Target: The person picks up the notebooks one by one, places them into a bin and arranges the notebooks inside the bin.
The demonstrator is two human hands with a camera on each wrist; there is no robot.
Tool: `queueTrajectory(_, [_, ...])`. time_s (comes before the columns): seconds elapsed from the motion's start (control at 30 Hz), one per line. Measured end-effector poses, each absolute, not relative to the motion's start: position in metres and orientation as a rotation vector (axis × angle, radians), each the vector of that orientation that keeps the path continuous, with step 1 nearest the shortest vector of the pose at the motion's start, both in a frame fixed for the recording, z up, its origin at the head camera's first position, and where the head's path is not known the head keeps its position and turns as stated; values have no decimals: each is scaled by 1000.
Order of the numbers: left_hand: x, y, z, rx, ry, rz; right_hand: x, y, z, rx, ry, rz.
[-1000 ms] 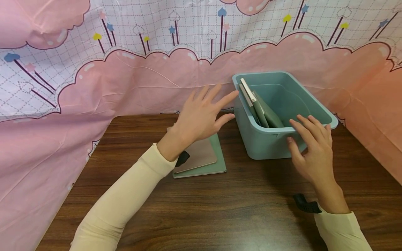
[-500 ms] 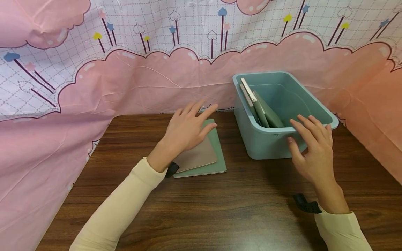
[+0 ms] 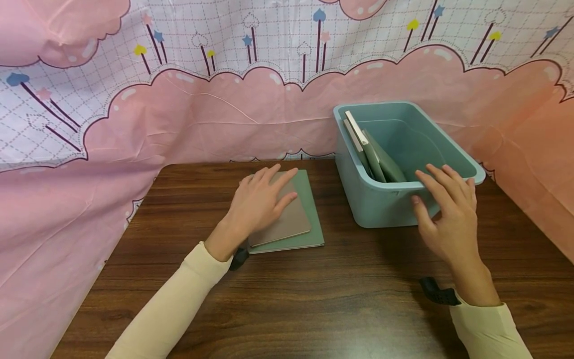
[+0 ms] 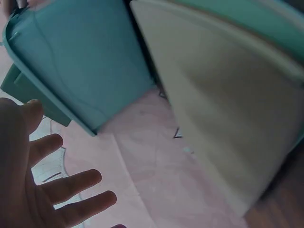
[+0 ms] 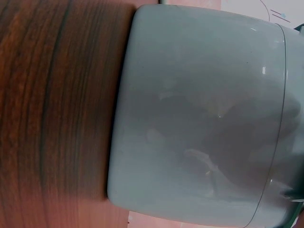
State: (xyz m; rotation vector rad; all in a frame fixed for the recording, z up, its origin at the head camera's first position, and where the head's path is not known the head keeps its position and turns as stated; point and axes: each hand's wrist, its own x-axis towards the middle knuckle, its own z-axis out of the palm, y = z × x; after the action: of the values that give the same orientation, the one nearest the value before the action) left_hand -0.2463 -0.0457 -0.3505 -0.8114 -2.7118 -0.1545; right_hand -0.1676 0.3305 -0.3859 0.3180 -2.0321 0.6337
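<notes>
My left hand [image 3: 255,204] hovers with spread, fairly straight fingers over a beige notebook [image 3: 291,219]; the left wrist view shows a gap between hand and notebook. Under this notebook lies a larger green notebook [image 3: 316,234], partly covered. At the front rim of a blue-green plastic bin [image 3: 372,209], my right hand [image 3: 450,219] holds on, its bent fingers over the rim and its thumb at the outer wall. Several notebooks, among them a green notebook [image 3: 386,162], lean upright against the bin's left inner wall. The right wrist view shows mostly the bin's outer wall [image 5: 204,118].
Everything stands on a dark wooden table [image 3: 287,309]. A pink and white patterned cloth [image 3: 215,119] hangs behind the table and along its sides. A black wrist mount [image 3: 439,294] is strapped near the right hand.
My left hand has moved left and toward me, from beside the bin to above the beige notebook. The right hand, bin and notebooks have stayed in place.
</notes>
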Motion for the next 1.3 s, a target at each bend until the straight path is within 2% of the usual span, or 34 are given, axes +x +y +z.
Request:
queueTrajectory(0.6, [-244, -62, -398, -825, -2948, -76, -168, 332, -386, 312, -2044, 652])
queueTrajectory(1.3, [-245, -65, -412, -857, -3156, -133, -168, 332, -386, 306, -2049, 643])
